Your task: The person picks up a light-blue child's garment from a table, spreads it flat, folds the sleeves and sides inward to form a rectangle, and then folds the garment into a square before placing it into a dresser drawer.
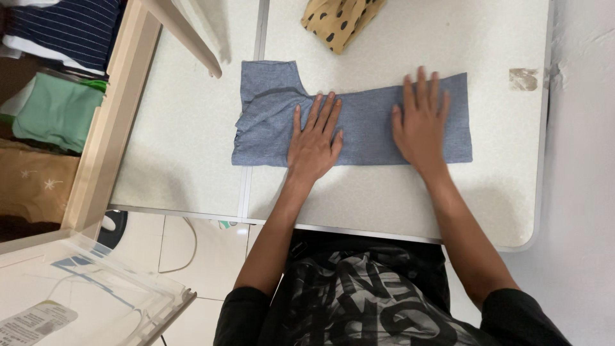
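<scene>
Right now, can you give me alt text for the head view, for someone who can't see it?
Both hands, left hand and right hand, press flat with fingers spread on a blue-grey garment folded into a long strip on a white table. A mustard fabric with dark dots lies at the far edge; folded clothes sit on shelves to the left.

Blue-grey garment (359, 125), mustard cloth with black dots (339, 19), white speckled table (186, 141), green fabric (57, 112)

Both palms press flat on a folded grey-blue garment (359, 122), left hand (314, 144) beside right hand (421, 125), on a white table (186, 147).
</scene>
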